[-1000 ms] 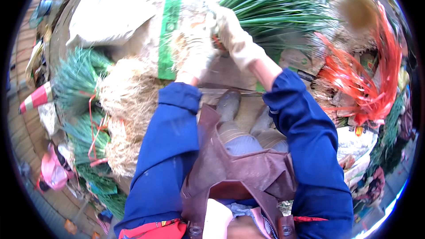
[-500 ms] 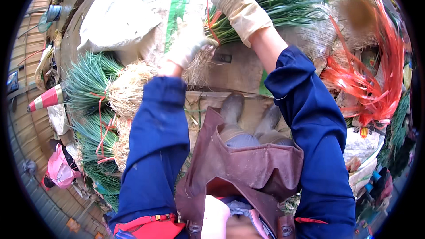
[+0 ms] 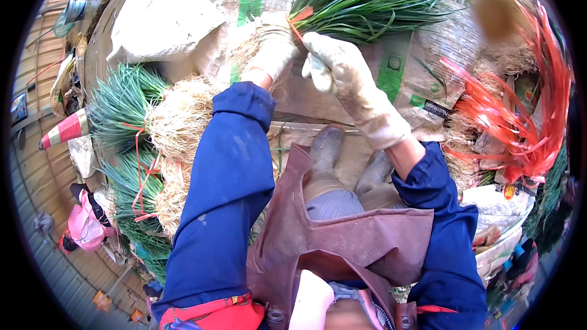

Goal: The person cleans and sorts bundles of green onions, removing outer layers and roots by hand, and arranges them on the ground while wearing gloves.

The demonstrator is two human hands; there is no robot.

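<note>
A bundle of green onions [image 3: 376, 3] lies on the sacking at the top centre, its leaves toward the right and its pale roots toward the left. A red plastic strip [image 3: 300, 16] is wrapped round its stems. My left hand [image 3: 273, 46], in a whitish glove, grips the bundle at the root end beside the strip. Just below the stems, my right hand [image 3: 333, 64], also gloved, is closed with the thumb on top. The strip's end runs down to its fingers, which hide the rest.
Several tied onion bundles [image 3: 131, 110] are stacked at the left, roots inward. A white sack [image 3: 162, 15] lies at the upper left. Loose red plastic strips [image 3: 532, 128] hang at the right. Printed sacks [image 3: 434, 61] cover the work surface; a person in pink [image 3: 88, 223] is far left.
My right hand has come down from above the bundle to just below its stems, and is now closed. My left hand has shifted slightly right and up at the roots.
</note>
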